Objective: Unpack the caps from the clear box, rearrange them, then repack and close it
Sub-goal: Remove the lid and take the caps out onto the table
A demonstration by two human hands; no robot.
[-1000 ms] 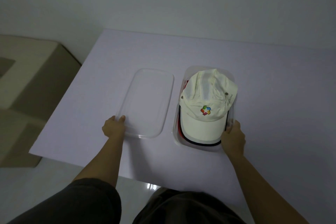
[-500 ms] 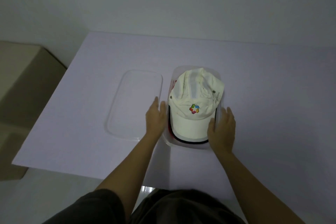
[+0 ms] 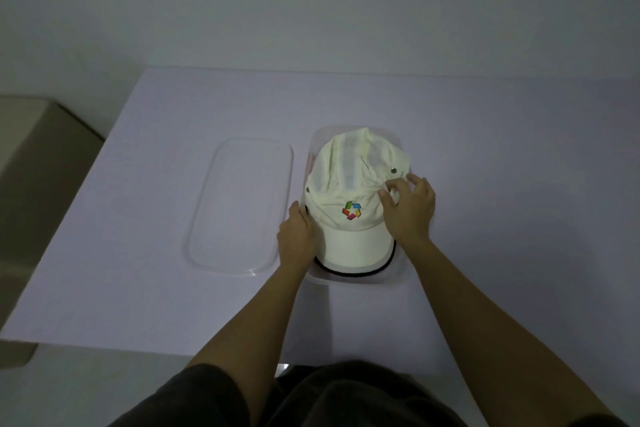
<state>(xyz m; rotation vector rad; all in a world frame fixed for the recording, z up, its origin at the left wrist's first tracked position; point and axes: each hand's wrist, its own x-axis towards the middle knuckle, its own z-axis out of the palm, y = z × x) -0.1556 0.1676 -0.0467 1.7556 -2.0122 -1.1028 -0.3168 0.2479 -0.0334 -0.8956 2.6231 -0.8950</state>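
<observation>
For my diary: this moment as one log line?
lid: off, beside box | cream cap: in box | left hand: against box | right hand: pinching cap

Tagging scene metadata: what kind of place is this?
Probably a plain indoor room, perhaps a recording setup: a white table pushed against a blank wall, what looks like a cardboard box beside the table on its left, and dim light.

A single wide-angle camera, worn on the person's head, faces forward and down onto the counter (image 3: 173, 184) from its near edge. At close range, the left hand (image 3: 296, 236) and right hand (image 3: 408, 211) sit near frame centre; the wall (image 3: 311, 10) fills the top, the person's lap (image 3: 346, 399) the bottom.
</observation>
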